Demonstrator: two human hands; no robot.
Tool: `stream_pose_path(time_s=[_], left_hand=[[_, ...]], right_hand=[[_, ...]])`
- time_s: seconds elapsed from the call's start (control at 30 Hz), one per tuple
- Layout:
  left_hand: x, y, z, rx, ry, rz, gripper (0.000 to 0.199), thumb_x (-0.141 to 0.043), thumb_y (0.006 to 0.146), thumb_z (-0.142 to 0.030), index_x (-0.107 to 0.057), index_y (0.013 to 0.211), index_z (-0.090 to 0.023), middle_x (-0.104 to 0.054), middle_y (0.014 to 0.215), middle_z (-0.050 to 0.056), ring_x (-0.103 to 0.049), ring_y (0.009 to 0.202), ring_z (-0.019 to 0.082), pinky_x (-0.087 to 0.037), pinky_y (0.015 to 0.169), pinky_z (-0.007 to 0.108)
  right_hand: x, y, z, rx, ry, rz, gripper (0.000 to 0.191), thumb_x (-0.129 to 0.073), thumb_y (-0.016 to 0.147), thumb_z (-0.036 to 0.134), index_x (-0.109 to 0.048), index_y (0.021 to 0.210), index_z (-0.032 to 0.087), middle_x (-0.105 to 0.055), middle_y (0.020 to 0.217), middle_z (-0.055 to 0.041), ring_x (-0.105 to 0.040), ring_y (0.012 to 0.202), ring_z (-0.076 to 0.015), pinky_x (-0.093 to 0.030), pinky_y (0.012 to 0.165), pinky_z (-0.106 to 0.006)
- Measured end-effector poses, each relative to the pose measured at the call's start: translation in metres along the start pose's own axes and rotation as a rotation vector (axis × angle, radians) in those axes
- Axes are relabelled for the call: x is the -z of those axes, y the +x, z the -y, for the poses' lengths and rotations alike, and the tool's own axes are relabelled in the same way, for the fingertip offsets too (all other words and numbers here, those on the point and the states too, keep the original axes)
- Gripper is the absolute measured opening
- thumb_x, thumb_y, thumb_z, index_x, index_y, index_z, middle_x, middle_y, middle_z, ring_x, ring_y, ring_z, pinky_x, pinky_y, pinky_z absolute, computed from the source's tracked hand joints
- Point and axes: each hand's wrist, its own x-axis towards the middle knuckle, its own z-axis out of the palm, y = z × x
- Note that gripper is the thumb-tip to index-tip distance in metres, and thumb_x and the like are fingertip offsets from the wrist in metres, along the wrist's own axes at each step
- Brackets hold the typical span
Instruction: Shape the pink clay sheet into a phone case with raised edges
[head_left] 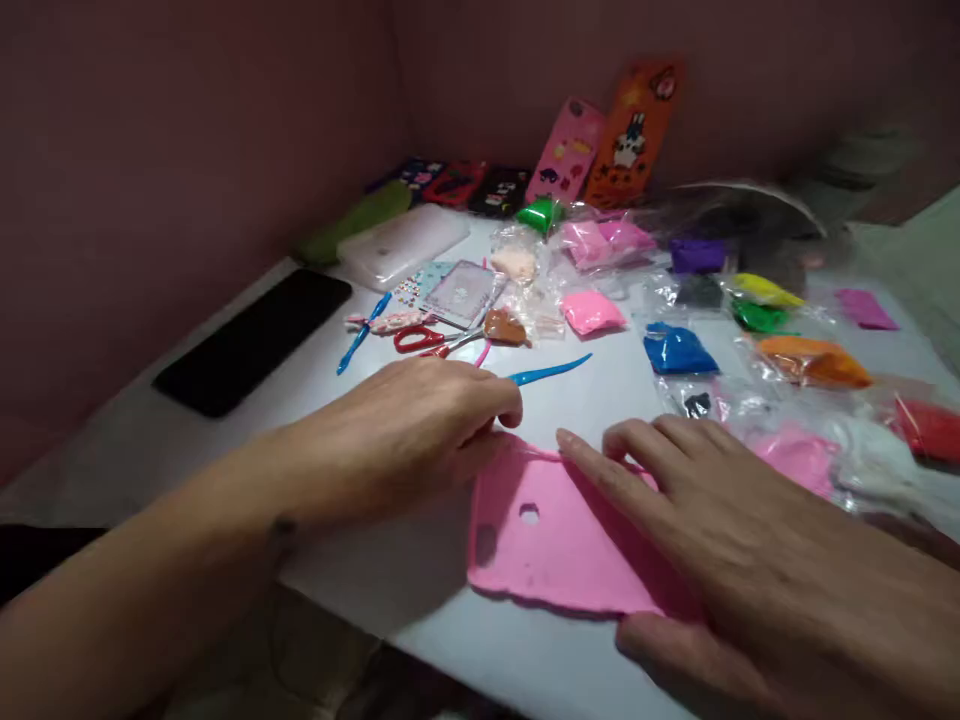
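Working at a white table (450, 640), we held our right hand (697, 510) spread wide over a pink case (577, 555), thumb at its near edge and forefinger at its far edge. Our left hand (442, 410) was curled at ten to eleven o'clock, fingertips at the far left corner; whether they pinched the rim, we could not tell.

The pink face already spanned the case, by our judgement, and a round opening (529, 513) showed through it. The near edge looked wavy and the far rim uneven, so edge work seemed unfinished. No figures showed on the part in view, unlike the upright pink case (568, 155) and orange case (634, 135) at twelve to one o'clock, far back by the wall. What lay beneath our right hand was hidden.

Outward from our hands, a blue curved tool (551, 371) lay just beyond at twelve, red-handled scissors (420, 340) at eleven and a black phone (255, 340) at ten, well apart. Packets crowded one to three o'clock, among them a blue packet (679, 350) and a red packet (930, 430), leaving our right hand little sideways room. White tabletop showed between case and phone, giving our left more. The table's front edge ran near, from six to eight.
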Motion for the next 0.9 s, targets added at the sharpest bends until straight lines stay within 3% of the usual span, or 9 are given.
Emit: stream_pose_path(time_s=[0.2,0.33,0.57,0.7,0.9], left_hand=[[-0.004,0.001,0.006,-0.033,-0.002,0.034,0.019,-0.051,0.085,-0.018,-0.054,0.067,-0.018,-0.055,0.06,-0.004,-0.044,0.053,0.009,-0.022,0.051,0.023],[-0.003,0.002,0.007,-0.004,-0.004,0.074,0.022,-0.05,0.087,-0.021,-0.055,0.066,-0.019,-0.054,0.058,-0.004,-0.043,0.051,0.009,-0.022,0.049,0.023],[-0.006,0.001,0.009,0.004,0.033,0.075,0.023,-0.047,0.086,-0.022,-0.052,0.064,-0.019,-0.051,0.055,-0.005,-0.04,0.047,0.008,-0.022,0.047,0.023],[-0.006,0.001,0.008,0.013,0.031,0.082,0.02,-0.046,0.085,-0.021,-0.052,0.065,-0.019,-0.053,0.057,-0.004,-0.041,0.047,0.008,-0.022,0.047,0.023],[-0.006,0.0,0.01,0.026,0.016,0.117,0.015,-0.047,0.082,-0.022,-0.055,0.07,-0.021,-0.055,0.061,-0.003,-0.045,0.053,0.011,-0.025,0.048,0.023]], right_hand=[[0.002,0.006,-0.001,-0.005,0.048,0.022,0.081,-0.075,0.06,0.054,-0.053,0.123,0.008,-0.062,0.095,-0.0177,-0.057,0.072,-0.0284,-0.052,0.056,-0.042],[0.004,0.009,-0.001,-0.042,0.102,0.039,0.072,-0.071,0.065,0.06,-0.057,0.116,0.011,-0.061,0.091,-0.0154,-0.055,0.068,-0.0259,-0.05,0.054,-0.039],[-0.018,0.011,-0.008,-0.184,0.18,0.039,0.027,-0.043,0.094,0.034,-0.057,0.11,0.019,-0.057,0.091,-0.0096,-0.052,0.076,-0.0229,-0.044,0.066,-0.038],[-0.021,0.015,-0.009,-0.21,0.283,0.022,0.023,-0.038,0.094,0.02,-0.061,0.095,0.02,-0.055,0.089,-0.0077,-0.05,0.076,-0.0196,-0.041,0.068,-0.035],[-0.017,0.024,-0.011,-0.206,0.286,0.159,0.02,-0.042,0.093,0.027,-0.061,0.093,0.021,-0.053,0.086,-0.0064,-0.049,0.075,-0.0195,-0.04,0.067,-0.035]])
